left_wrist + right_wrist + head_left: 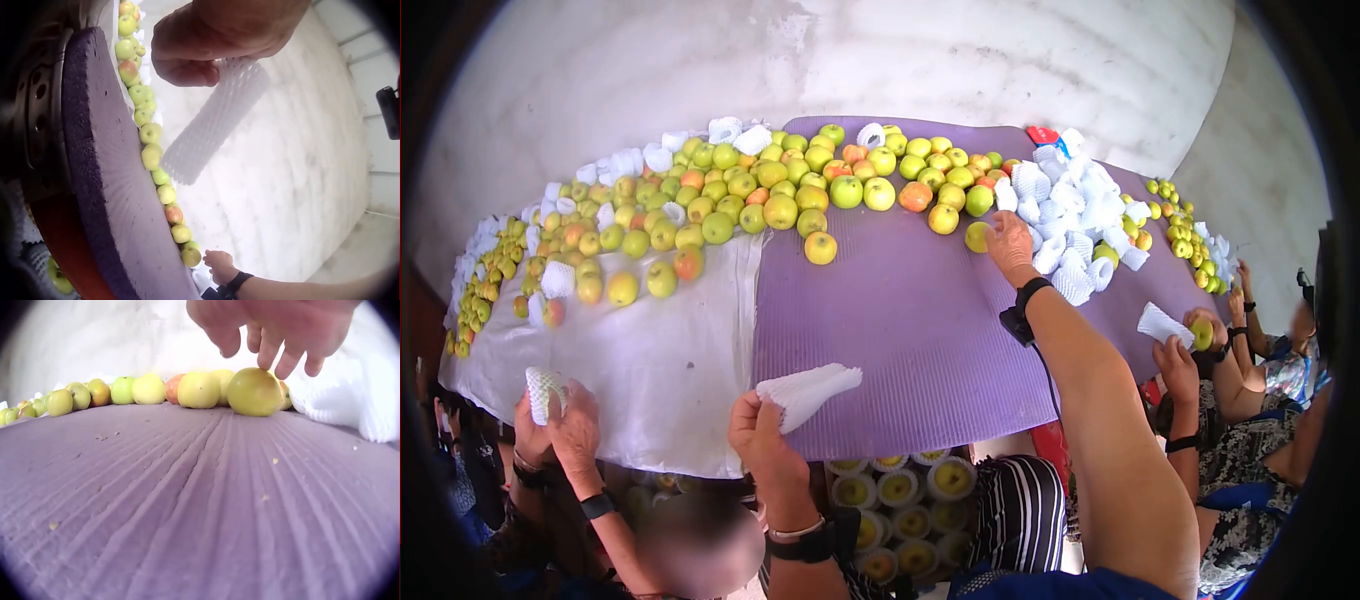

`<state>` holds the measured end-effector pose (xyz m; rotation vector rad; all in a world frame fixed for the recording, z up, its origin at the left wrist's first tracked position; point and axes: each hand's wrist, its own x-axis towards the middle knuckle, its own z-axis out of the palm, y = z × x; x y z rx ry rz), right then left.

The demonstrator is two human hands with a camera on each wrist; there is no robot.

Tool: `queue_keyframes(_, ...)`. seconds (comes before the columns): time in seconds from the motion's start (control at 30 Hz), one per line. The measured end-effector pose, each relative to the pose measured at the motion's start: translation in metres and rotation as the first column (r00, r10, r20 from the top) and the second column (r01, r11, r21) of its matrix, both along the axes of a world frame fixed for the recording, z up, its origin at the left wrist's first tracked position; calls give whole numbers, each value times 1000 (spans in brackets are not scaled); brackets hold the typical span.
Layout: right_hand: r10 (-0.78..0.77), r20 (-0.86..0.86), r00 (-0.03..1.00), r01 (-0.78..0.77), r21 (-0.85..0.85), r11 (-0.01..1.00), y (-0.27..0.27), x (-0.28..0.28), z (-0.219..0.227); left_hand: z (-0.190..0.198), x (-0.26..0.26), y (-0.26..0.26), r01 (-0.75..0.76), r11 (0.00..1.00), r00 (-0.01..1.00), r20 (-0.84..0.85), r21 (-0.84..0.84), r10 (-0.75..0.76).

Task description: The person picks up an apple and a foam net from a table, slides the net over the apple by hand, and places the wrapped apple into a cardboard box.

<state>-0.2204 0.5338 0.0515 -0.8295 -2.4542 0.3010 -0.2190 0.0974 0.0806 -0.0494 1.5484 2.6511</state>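
My left hand [767,445] pinches a white foam net sleeve [810,392] between thumb and fingers above the front of the purple mat. In the left wrist view the sleeve [215,122] hangs from the fingers, long and tube-like. My right hand [1010,248] reaches over a yellow-green apple [977,237] at the near side of the pile. The right wrist view shows this hand [281,331] with fingers spread and loosely extended, the fingertips right at the top of the apple [253,394].
A long row of apples [780,211] lines the back of the purple mat [880,330] and a pale sheet [690,370]. Foam sleeves [1060,200] are heaped right of my right hand. Sleeved apples [897,488] sit below the front edge. Other people's hands [575,435] work on both sides.
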Motion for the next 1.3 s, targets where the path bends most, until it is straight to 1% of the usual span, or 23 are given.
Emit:
queue_keyframes(0.07, -63, -7, 998, 63, -19, 998, -5, -2, -1, -1, 1, 1, 2, 1000, 1000, -3, 1, -2)
queue_keyframes(0.17, 41, 31, 999, -40, -49, 998, -13, -9, -17, -2, 2, 3, 8, 1000, 1000, 3, 28, -9)
queue_keyframes(0.23, -18, 182, 983, 52, -184, 982, -30, -8, -16, -1, 2, 3, 31, 999, 1000, 3, 13, -31)
queue_keyframes(0.27, -17, 182, 983, 51, -183, 982, -31, -6, -15, -1, 2, 3, 29, 999, 1000, 3, 14, -29)
queue_keyframes(0.33, 155, 203, 967, -134, -113, 985, -34, -1, -12, -1, 3, 4, 37, 999, 999, -6, 35, -37)
queue_keyframes(0.43, 182, 153, 971, -164, -126, 978, -50, 13, -4, -6, 3, 5, 29, 999, 998, -62, -24, -31)
queue_keyframes(0.47, 180, 153, 972, -162, -123, 979, -56, 19, 1, -7, 3, 7, 32, 999, 997, -63, -21, -33)
queue_keyframes(0.53, 136, 280, 950, -41, -320, 946, -78, 32, 25, -8, 4, 11, 32, 999, 997, -65, -33, -34)
queue_keyframes(0.57, 137, 282, 950, -43, -317, 947, -85, 38, 28, -6, 5, 12, 30, 999, 997, -64, -29, -31)
queue_keyframes(0.6, 127, 51, 991, -63, -652, 755, -92, 44, 28, -4, 6, 12, 36, 998, 997, -67, -58, -39)
queue_keyframes(0.63, 26, -159, 987, -153, -879, 452, -100, 50, 28, -2, 7, 12, 42, 995, 996, -71, -86, -48)
queue_keyframes(0.67, 32, -158, 987, -155, -879, 452, -110, 57, 29, 0, 7, 11, 37, 996, 997, -69, -86, -43)
queue_keyframes(0.7, 6, -332, 943, -329, -933, 147, -122, 64, 29, 2, 8, 9, 57, 997, 997, -52, -59, -60)
queue_keyframes(0.73, -77, -479, 874, -485, -859, -165, -134, 71, 31, 4, 8, 8, 78, 996, 996, -37, -33, -79)
queue_keyframes(0.77, -76, -479, 874, -485, -858, -172, -148, 76, 34, 4, 8, 8, 73, 997, 997, -37, -39, -74)
queue_keyframes(0.87, -218, -631, 745, -637, -575, -513, -190, 84, 36, -3, 6, 6, 3, 992, 997, -73, -130, -13)
queue_keyframes(0.9, -217, -628, 747, -632, -569, -527, -203, 85, 37, -4, 5, 7, -8, 992, 997, -79, -122, -1)
queue_keyframes(0.97, -347, -625, 700, -695, -482, -533, -225, 86, 35, -7, 4, 8, -30, 991, 996, -85, -128, 19)
queue_keyframes(1.03, -335, -629, 701, -673, -430, -602, -230, 86, 27, -4, 4, 10, -38, 989, 998, -61, -140, 30)
queue_keyframes(1.1, -278, -678, 680, -681, -444, -582, -235, 86, 26, 1, 7, 13, -40, 984, 999, -28, -172, 36)
queue_keyframes(1.17, -235, -701, 674, -679, -460, -572, -238, 86, 28, -1, 6, 16, -47, 964, 995, -93, -263, 24)
queue_keyframes(1.23, -201, -720, 665, -683, -476, -554, -241, 87, 28, 1, 7, 18, -37, 966, 996, -84, -255, 16)
queue_keyframes(1.3, -173, -765, 620, -730, -482, -484, -246, 89, 28, -1, 8, 21, -22, 969, 997, -72, -247, 4)
